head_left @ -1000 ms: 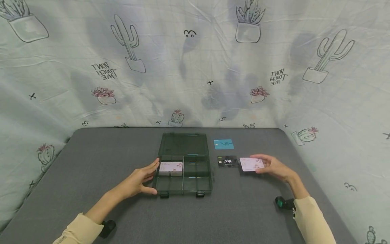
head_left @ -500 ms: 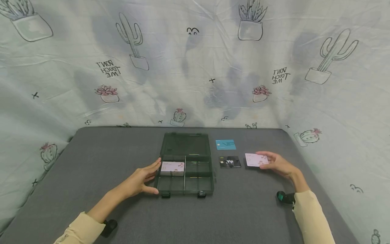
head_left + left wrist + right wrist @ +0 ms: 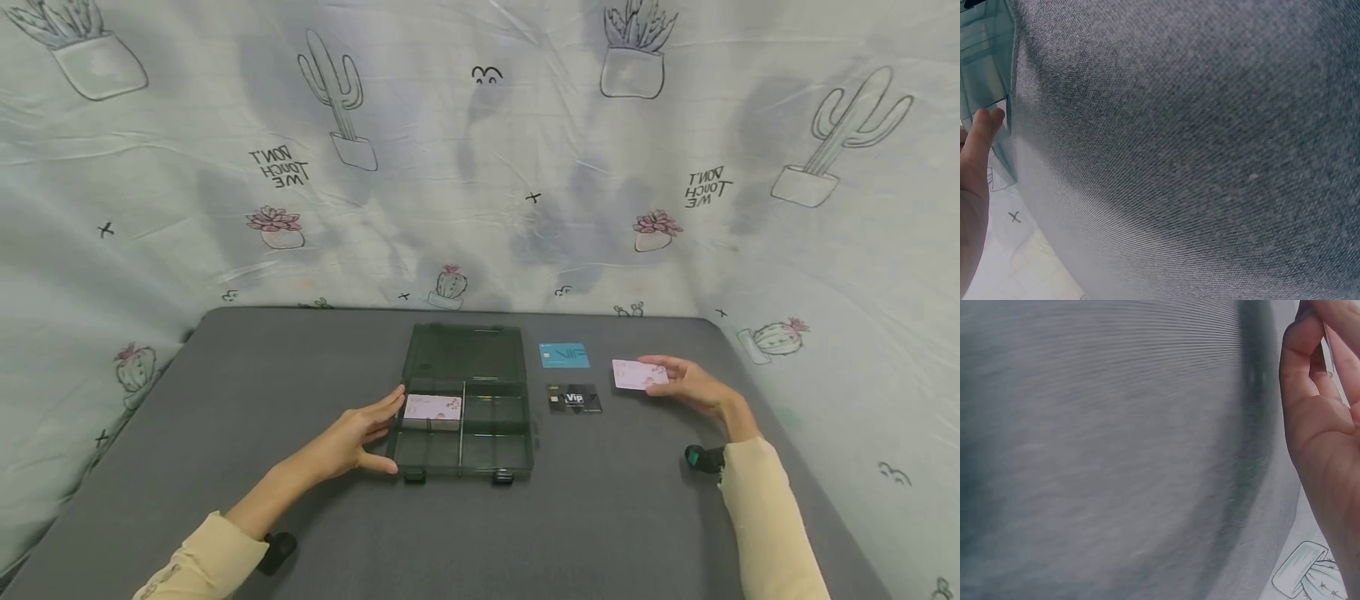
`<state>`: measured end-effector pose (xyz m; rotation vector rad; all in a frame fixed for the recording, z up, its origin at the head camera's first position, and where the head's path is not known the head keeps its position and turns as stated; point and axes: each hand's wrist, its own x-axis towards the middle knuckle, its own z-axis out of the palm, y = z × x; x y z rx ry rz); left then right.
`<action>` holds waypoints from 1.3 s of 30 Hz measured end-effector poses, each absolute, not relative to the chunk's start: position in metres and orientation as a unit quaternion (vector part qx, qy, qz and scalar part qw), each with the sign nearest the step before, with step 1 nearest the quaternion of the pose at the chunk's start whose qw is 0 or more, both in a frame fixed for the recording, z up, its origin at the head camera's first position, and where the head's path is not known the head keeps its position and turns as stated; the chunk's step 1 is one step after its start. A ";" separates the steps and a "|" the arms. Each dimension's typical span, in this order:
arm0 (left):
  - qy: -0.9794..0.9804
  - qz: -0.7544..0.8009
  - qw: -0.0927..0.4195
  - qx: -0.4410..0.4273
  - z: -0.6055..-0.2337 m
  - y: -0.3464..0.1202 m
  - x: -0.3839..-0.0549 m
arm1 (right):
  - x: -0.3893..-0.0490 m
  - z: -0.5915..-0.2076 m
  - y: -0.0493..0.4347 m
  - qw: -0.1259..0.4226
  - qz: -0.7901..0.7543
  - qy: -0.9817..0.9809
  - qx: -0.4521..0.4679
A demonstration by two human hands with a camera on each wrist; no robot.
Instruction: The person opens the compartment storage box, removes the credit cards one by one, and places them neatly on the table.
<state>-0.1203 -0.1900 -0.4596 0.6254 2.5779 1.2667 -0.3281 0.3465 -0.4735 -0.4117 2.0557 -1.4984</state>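
Note:
In the head view a dark translucent compartment box (image 3: 461, 454) lies with its lid (image 3: 467, 354) folded back. My left hand (image 3: 337, 447) touches the box's left side with extended fingers, thumb at the front left corner. Inside, the back left compartment has a pink card (image 3: 432, 407) in it. Over the right part of the table, my right hand (image 3: 697, 390) pinches another pink card (image 3: 636, 375) by its right end, close over the cloth. In the right wrist view the fingers (image 3: 1300, 353) bend towards the thumb, and the card is mostly hidden.
Between the box and my right hand lie a blue card (image 3: 564, 356) and, nearer me, a black "Vip" card (image 3: 574, 399). Everything rests on a grey cloth-covered table (image 3: 600, 525). A cactus-print curtain (image 3: 420, 208) rises behind it and at the sides.
My right hand has carried its pink card away from beside the black card, towards the back right. The left hand stays at the box. The head view has shifted slightly.

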 end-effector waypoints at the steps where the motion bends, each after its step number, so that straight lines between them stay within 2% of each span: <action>1: 0.873 0.427 0.100 0.214 -0.460 -0.190 -0.121 | -0.330 -0.473 0.347 0.278 -0.557 0.768 -0.154; 14: 0.871 0.431 0.103 0.212 -0.461 -0.189 -0.121 | -0.357 -0.471 0.348 0.286 -0.539 0.777 -0.157; 26: 0.867 0.435 0.105 0.220 -0.464 -0.184 -0.120 | -0.367 -0.472 0.341 0.291 -0.519 0.792 -0.138; 39: 0.867 0.441 0.105 0.205 -0.460 -0.187 -0.119 | -0.377 -0.456 0.317 0.236 -0.381 0.878 -0.168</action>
